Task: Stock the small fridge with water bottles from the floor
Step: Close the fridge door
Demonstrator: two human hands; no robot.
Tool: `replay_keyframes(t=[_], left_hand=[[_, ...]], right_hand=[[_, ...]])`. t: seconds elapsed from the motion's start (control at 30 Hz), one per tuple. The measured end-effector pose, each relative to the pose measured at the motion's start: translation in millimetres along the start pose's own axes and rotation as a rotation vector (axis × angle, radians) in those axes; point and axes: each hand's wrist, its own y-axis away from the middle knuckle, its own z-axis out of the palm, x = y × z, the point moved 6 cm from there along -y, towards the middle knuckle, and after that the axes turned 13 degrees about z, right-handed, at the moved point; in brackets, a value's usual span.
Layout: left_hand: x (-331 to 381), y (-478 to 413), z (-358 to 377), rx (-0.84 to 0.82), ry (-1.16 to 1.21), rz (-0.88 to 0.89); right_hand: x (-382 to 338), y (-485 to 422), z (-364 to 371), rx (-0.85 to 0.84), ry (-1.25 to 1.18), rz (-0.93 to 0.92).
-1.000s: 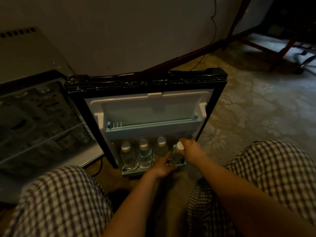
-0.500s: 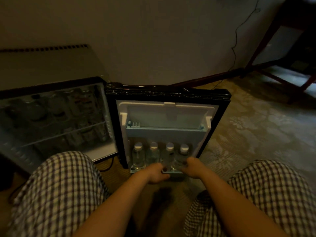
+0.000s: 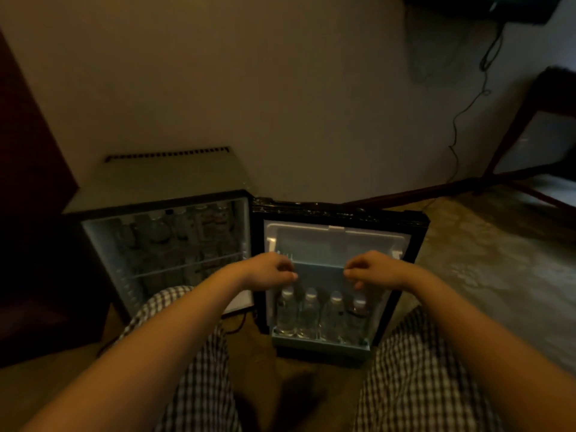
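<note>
As seen from the head camera, item one: four water bottles (image 3: 308, 313), upright in a row on the lower door shelf (image 3: 321, 346) of the open fridge door (image 3: 414, 244), caps up, long axes vertical, set close side by side.

Item two: left hand (image 3: 269, 271), above the leftmost cap; fingers loosely curled under, thumb against them, pinching nothing.

Item three: right hand (image 3: 375, 269), likewise loosely curled and holding nothing, above the rightmost cap.

Relation: the bottles lie straight below the fingers, each hand nearer its own end of the row.

Item four: fridge cabinet (image 3: 168, 244), to the left, contents dim.

Floor stock: no bottle shows on the carpet (image 3: 483, 275); any next pick probably lies outside the picture, so the nearer hand cannot be told.
</note>
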Motion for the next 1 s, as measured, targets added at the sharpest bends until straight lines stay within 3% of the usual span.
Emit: replay_keyframes(t=[0.33, 0.63, 0.73, 0.83, 1.0], left_hand=[[44.4, 19.9, -90.8, 0.153, -0.072, 0.063], [14.0, -67.4, -109.3, 0.088, -0.146, -0.003], [2.0, -102.1, -111.8, 0.083, -0.275, -0.041], [-9.3, -146.2, -112.6, -0.012, -0.280, -0.034], [-14.4, -197.9, -96.5, -0.348, -0.149, -0.013]], right_hand=[[-63.5, 31.0, -80.1, 0.140, 0.001, -0.128], [-58.3, -57.7, -111.5, 0.356, -0.059, -0.084], [-51.3, -97.1, -111.8, 0.381, -0.002, -0.008], [-44.2, -140.7, -113.8, 0.382, 0.095, 0.049], [-23.6, -177.1, -102.3, 0.230, 0.018, 0.113]])
